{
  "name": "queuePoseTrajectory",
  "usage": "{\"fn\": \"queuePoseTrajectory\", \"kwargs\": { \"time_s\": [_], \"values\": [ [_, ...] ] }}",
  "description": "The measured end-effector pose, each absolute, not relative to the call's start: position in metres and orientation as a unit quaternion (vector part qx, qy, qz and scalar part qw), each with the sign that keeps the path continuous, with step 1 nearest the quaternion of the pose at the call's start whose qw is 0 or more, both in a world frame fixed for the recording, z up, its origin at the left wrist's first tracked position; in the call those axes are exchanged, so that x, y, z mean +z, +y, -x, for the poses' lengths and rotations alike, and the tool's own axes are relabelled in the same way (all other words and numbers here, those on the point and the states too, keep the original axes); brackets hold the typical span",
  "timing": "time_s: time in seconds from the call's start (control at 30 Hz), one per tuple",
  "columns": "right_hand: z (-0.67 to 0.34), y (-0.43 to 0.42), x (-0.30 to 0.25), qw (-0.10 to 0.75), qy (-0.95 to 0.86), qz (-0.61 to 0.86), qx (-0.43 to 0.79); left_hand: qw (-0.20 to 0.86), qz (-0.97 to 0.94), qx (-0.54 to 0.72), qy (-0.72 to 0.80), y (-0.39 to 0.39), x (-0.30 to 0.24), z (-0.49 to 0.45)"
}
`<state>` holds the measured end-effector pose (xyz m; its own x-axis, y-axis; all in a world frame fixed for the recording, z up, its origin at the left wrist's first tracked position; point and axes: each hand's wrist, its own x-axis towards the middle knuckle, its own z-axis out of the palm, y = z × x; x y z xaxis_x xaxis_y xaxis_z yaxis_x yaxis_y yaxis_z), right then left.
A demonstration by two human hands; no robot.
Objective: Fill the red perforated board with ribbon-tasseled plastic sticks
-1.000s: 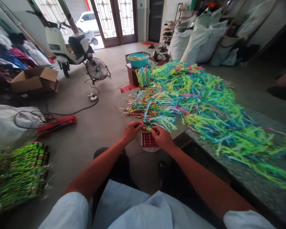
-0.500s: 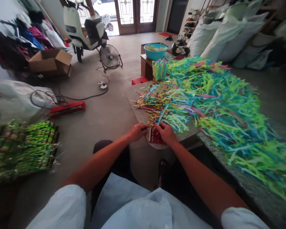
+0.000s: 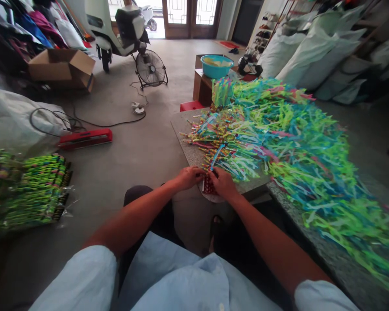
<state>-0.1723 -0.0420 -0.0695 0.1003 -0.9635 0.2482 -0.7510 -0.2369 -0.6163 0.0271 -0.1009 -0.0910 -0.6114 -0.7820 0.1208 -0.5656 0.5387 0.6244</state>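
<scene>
Left hand: your left hand rests at the near table edge, fingers curled onto the red patterned packet; grip appears closed, partly hidden.
Right hand: your right hand covers the packet's right side, pinching it.
Packet: at the rounded table corner, touching the coloured sticks.
Risk: the packet overhangs the edge; a loose pinch could drop it, or drag sticks off.

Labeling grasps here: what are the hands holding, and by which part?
Both the left hand and right hand close on a small red patterned packet at the table edge, at its upper end. Exact finger contact cannot be told.
</scene>
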Motion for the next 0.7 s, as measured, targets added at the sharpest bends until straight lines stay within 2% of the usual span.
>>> {"fn": "queuePoseTrajectory", "kwargs": {
  "time_s": [0.47,0.7],
  "values": [
    [0.167,-0.046,-0.07,0.118,0.556,0.794,-0.215,0.177,-0.408,-0.25,-0.86,-0.102,-0.085,-0.026],
    [0.159,-0.047,-0.058,0.137,0.567,0.791,-0.185,0.186,-0.421,-0.238,-0.856,-0.1,-0.083,-0.025]
  ]
}}
